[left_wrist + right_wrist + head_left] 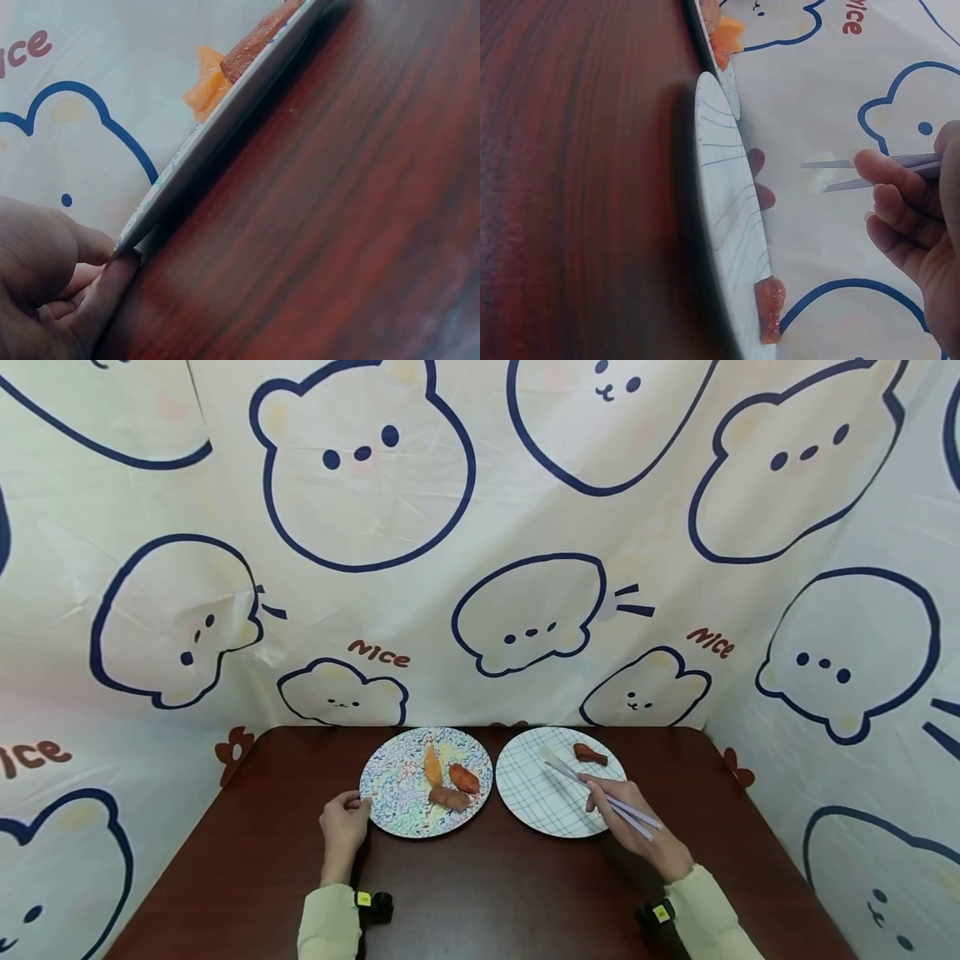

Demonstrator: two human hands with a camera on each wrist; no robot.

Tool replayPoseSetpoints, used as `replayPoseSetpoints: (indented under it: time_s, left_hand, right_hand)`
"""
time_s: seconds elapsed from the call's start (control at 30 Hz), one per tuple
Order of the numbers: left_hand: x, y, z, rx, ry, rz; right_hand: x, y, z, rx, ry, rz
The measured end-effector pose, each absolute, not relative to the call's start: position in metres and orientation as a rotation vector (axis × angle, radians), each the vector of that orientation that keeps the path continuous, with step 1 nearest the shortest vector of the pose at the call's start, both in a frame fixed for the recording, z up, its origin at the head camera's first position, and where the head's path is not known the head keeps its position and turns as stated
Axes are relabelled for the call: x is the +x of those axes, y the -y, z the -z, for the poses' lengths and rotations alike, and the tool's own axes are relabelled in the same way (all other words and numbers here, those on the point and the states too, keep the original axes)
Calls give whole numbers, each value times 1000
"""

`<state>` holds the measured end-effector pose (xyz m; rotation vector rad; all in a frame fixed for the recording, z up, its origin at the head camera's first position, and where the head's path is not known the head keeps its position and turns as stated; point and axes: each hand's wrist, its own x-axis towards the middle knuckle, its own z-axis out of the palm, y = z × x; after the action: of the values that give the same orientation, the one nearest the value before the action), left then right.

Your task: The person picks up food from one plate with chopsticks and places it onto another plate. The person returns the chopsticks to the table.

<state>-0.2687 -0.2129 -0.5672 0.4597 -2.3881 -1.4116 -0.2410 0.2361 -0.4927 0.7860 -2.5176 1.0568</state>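
Note:
At the left rim of a multicoloured speckled plate (397,810), my left hand (345,827) pinches the edge between thumb and fingers. On that plate lie a yellow-orange piece (432,767), a reddish chicken wing (464,778) and a brown sausage-like piece (449,798). My right hand (637,822) holds a pair of pale purple chopsticks (626,808) over a white plate with grid lines (540,806). Between the chopstick tips is a small whitish, translucent piece (823,172), held above the plate in the right wrist view. A small brown drumstick (590,754) lies at that plate's far right.
Both plates stand side by side near the back edge of a dark brown wooden table (480,893). A pale cloth with bear drawings (525,527) hangs behind the table and along both sides.

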Motion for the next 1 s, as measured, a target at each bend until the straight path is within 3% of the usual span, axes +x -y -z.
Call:
replayPoseSetpoints:
  time_s: [1.0]
  left_hand:
    - [-272, 213, 571, 481, 2372, 1426]
  right_hand:
    - [-247, -185, 478, 998, 2523, -1048]
